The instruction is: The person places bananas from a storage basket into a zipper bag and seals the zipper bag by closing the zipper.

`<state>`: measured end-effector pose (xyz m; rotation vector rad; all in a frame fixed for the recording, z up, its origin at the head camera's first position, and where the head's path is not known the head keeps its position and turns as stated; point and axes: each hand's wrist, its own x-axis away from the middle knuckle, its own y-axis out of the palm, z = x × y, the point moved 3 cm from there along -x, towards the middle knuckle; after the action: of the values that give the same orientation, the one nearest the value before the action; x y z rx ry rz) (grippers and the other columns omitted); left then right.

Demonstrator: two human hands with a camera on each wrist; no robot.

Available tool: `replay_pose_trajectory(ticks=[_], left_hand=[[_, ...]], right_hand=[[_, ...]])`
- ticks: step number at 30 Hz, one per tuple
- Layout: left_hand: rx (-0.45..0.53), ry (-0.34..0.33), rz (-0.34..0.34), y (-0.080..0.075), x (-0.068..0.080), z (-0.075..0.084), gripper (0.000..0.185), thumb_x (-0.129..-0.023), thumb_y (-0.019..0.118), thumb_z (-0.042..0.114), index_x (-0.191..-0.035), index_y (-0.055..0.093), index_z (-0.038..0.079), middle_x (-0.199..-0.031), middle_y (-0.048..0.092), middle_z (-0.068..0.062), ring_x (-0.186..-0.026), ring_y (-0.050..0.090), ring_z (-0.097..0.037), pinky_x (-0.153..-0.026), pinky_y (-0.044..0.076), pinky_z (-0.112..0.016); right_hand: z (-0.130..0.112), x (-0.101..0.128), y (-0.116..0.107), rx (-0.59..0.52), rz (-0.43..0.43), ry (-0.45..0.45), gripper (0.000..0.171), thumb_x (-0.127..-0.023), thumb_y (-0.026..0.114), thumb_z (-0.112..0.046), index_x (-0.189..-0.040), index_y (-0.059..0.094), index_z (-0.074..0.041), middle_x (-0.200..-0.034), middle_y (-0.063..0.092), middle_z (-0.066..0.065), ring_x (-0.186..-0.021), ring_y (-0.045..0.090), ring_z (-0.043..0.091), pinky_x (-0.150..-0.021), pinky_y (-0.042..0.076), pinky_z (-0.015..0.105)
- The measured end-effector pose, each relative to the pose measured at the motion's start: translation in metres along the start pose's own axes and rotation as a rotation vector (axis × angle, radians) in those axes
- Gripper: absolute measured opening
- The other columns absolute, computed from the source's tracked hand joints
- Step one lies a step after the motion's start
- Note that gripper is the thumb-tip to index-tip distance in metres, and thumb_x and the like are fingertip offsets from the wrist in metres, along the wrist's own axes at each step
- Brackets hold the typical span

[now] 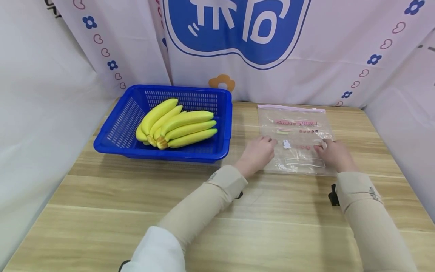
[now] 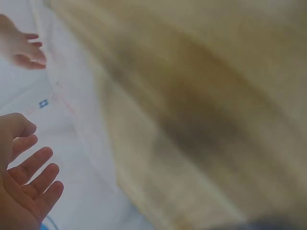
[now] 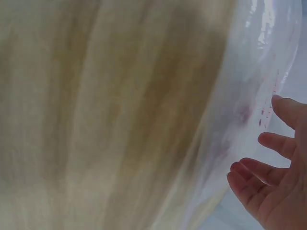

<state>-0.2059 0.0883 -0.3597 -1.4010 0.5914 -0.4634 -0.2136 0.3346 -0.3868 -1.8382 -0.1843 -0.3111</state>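
Note:
A clear zip bag (image 1: 295,124) with a pink zipper strip and pink print lies flat on the wooden table (image 1: 136,211). My left hand (image 1: 262,146) rests at the bag's left edge, and my right hand (image 1: 325,148) rests on its right side. Neither hand holds anything. In the blurred left wrist view my left hand (image 2: 29,187) shows spread, relaxed fingers beside the bag (image 2: 72,143). The right wrist view shows my right hand (image 3: 268,177) with loosely bent fingers next to the bag (image 3: 244,100).
A blue slotted basket (image 1: 125,124) stands left of the bag, holding a bunch of yellow bananas (image 1: 180,128). White printed cloth walls close in the table at the back and on both sides. Bare wood lies in front of the basket.

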Motion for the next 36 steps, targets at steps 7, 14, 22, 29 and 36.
replay_pose_trajectory(ticks=[7,14,22,29,36], left_hand=[[-0.058,0.009,-0.127,0.026,-0.001,0.009,0.033,-0.101,0.042,0.015,-0.129,0.058,0.02,-0.129,0.06,-0.001,-0.12,0.056,-0.017,-0.099,0.048,-0.027],[-0.016,0.009,-0.21,0.04,0.002,0.008,0.037,-0.102,0.042,0.023,-0.139,0.047,0.021,-0.149,0.042,-0.007,-0.137,0.041,-0.025,-0.109,0.042,-0.037],[0.01,-0.007,-0.292,0.048,0.004,0.005,0.053,-0.1,0.044,0.038,-0.149,0.032,0.023,-0.16,0.02,-0.009,-0.148,0.02,-0.026,-0.119,0.024,-0.045],[0.069,-0.011,-0.366,0.051,0.005,0.005,0.053,-0.1,0.043,0.04,-0.149,0.034,0.022,-0.158,0.026,-0.007,-0.148,0.022,-0.024,-0.12,0.021,-0.047],[0.008,0.076,-0.347,0.055,0.001,0.009,0.049,-0.097,0.046,0.046,-0.138,0.047,0.02,-0.143,0.046,-0.007,-0.135,0.041,-0.024,-0.116,0.03,-0.038]], right_hand=[[0.006,-0.002,0.013,-0.031,-0.012,0.023,0.082,-0.097,0.038,-0.054,-0.148,0.015,0.006,-0.138,0.014,0.052,-0.126,0.016,0.067,-0.103,0.02,0.073],[0.005,-0.001,0.022,-0.016,-0.032,0.08,0.091,-0.092,0.038,-0.064,-0.147,0.016,0.005,-0.136,0.013,0.054,-0.122,0.019,0.069,-0.097,0.027,0.073],[0.001,-0.001,0.023,0.005,-0.09,0.098,0.088,-0.095,0.036,-0.058,-0.146,0.012,0.01,-0.136,0.01,0.054,-0.123,0.017,0.068,-0.099,0.029,0.072],[0.002,-0.001,0.021,0.002,-0.123,0.083,0.089,-0.095,0.037,-0.059,-0.147,0.01,0.009,-0.137,0.007,0.053,-0.123,0.015,0.067,-0.097,0.03,0.073],[0.007,-0.001,0.021,-0.006,-0.149,0.062,0.091,-0.095,0.037,-0.06,-0.148,0.007,0.008,-0.139,0.002,0.052,-0.123,0.011,0.068,-0.097,0.028,0.074]])
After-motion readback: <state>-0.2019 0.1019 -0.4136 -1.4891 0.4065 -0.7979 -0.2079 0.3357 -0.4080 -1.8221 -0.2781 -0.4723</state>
